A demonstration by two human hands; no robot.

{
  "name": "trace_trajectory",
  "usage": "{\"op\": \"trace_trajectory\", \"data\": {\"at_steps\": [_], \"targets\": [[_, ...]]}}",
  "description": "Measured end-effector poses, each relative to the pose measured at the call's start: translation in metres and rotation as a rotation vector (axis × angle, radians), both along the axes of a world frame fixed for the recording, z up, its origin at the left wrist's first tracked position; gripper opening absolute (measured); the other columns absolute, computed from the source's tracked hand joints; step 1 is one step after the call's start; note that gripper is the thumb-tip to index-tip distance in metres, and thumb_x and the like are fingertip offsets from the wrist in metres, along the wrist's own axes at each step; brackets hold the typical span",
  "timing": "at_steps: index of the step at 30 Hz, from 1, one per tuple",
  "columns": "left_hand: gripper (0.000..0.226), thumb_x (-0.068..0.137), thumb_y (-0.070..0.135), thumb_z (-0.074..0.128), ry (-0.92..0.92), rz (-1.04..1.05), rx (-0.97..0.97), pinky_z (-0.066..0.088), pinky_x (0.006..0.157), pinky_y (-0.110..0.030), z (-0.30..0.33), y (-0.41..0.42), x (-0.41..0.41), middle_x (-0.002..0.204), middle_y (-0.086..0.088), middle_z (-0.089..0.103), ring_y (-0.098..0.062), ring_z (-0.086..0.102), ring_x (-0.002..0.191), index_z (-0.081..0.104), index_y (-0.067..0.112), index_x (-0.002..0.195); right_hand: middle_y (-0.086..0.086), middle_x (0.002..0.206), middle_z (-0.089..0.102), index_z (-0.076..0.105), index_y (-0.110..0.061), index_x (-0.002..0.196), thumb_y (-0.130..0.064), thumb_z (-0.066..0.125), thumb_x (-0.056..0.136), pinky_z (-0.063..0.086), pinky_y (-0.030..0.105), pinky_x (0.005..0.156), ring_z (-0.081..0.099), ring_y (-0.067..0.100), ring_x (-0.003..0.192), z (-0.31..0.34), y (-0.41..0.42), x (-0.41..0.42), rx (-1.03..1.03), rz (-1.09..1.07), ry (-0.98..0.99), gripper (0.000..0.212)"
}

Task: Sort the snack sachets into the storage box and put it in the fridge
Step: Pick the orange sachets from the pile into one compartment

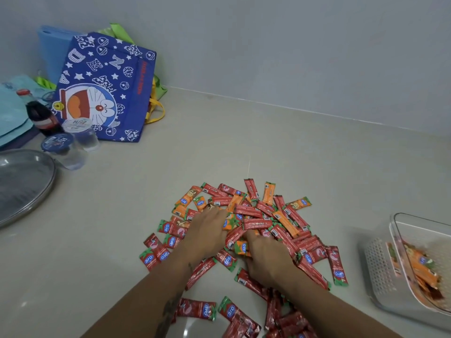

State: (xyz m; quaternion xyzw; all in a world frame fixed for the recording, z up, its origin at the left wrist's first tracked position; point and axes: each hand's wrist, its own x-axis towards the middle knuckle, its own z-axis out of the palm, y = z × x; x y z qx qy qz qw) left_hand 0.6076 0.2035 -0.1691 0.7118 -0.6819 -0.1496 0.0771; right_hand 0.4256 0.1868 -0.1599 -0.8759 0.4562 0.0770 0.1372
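Both hands are lying flat, fingers loose, on the sachets [256, 215]: left hand [207, 230]; right hand [266, 257]; box [380, 269] is sitting right.

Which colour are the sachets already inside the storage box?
Mostly orange sachets, seen in the head view.

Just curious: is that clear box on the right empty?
No. The storage box already holds some orange sachets, seen through its clear wall.
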Motion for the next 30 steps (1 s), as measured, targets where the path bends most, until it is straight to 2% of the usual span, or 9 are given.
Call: {"op": "trace_trajectory", "data": {"at_steps": [6,9,13,16,18,20,23,26,30], "targets": [[0.048,0.094,0.040,0.055,0.041,0.013,0.080,0.037,0.100,-0.042,0.001,0.003,-0.007,0.123,-0.003,0.058,-0.025,0.046,0.113,0.042,0.021,0.136,-0.003,0.088,0.064,0.054,-0.022,0.090,-0.042,0.052,0.083,0.051,0.030,0.069,0.061,0.021,0.078,0.016,-0.003,-0.007,0.039,-0.062,0.016,0.021],[0.047,0.090,0.049,0.060,0.042,0.049,0.136,0.037,0.103,-0.044,0.000,0.003,-0.013,0.117,-0.001,0.056,-0.024,0.045,0.114,0.046,0.020,0.124,-0.007,0.081,0.057,0.051,-0.024,0.081,-0.038,0.051,0.081,0.052,0.032,0.065,0.056,0.014,0.071,0.023,-0.010,-0.025,0.075,-0.158,-0.010,0.014],[0.023,0.086,0.036,0.055,-0.028,0.008,0.144,0.037,0.098,-0.042,0.004,0.002,-0.022,0.108,-0.001,0.052,-0.025,0.045,0.111,0.048,0.021,0.101,-0.004,0.079,0.061,0.055,-0.022,0.081,-0.032,0.054,0.082,0.046,0.030,0.056,0.059,0.014,0.069,0.029,-0.014,-0.049,0.142,-0.270,-0.068,0.010],[0.042,0.084,0.034,0.048,-0.066,-0.043,0.163,0.031,0.109,-0.045,0.005,0.007,-0.025,0.126,-0.005,0.048,-0.026,0.038,0.122,0.050,0.017,0.121,-0.004,0.076,0.066,0.057,-0.021,0.087,-0.029,0.051,0.080,0.052,0.036,0.059,0.062,0.015,0.067,0.036,-0.011,-0.063,0.176,-0.326,-0.188,0.012],[0.045,0.086,0.031,0.046,-0.030,-0.044,0.116,0.031,0.110,-0.045,0.013,0.012,-0.022,0.130,-0.006,0.048,-0.026,0.039,0.123,0.046,0.015,0.128,-0.006,0.068,0.067,0.056,-0.027,0.082,-0.021,0.053,0.081,0.048,0.030,0.054,0.061,0.009,0.059,0.042,-0.006,-0.071,0.203,-0.357,-0.296,0.007],[0.037,0.089,0.026,0.046,0.061,-0.044,0.050,0.038,0.103,-0.044,0.026,0.014,-0.020,0.121,-0.005,0.053,-0.025,0.048,0.113,0.045,0.015,0.124,-0.008,0.063,0.066,0.060,-0.027,0.075,-0.014,0.056,0.082,0.042,0.028,0.050,0.059,0.009,0.055,0.050,-0.001,-0.081,0.189,-0.370,-0.384,0.015],[0.041,0.092,0.026,0.047,0.186,-0.062,-0.035,0.045,0.090,-0.041,0.057,0.016,-0.027,0.111,-0.005,0.057,-0.025,0.053,0.103,0.041,0.014,0.131,-0.009,0.064,0.067,0.063,-0.021,0.073,-0.007,0.057,0.083,0.044,0.027,0.057,0.060,0.006,0.059,0.071,0.005,-0.098,0.177,-0.395,-0.489,0.018],[0.032,0.091,0.024,0.048,0.229,-0.131,-0.116,0.043,0.081,-0.040,0.088,0.015,-0.043,0.103,-0.003,0.057,-0.024,0.052,0.097,0.043,0.019,0.121,-0.009,0.055,0.055,0.055,-0.024,0.067,0.004,0.055,0.079,0.037,0.028,0.055,0.045,0.002,0.051,0.100,0.007,-0.125,0.080,-0.425,-0.591,0.031],[0.028,0.084,0.029,0.053,0.188,-0.239,-0.233,0.047,0.072,-0.040,0.116,0.006,-0.075,0.097,-0.003,0.061,-0.026,0.053,0.086,0.049,0.021,0.111,0.001,0.058,0.051,0.051,-0.016,0.068,0.000,0.055,0.077,0.035,0.035,0.056,0.043,0.011,0.054,0.137,0.010,-0.175,-0.106,-0.500,-0.598,0.019]]}}
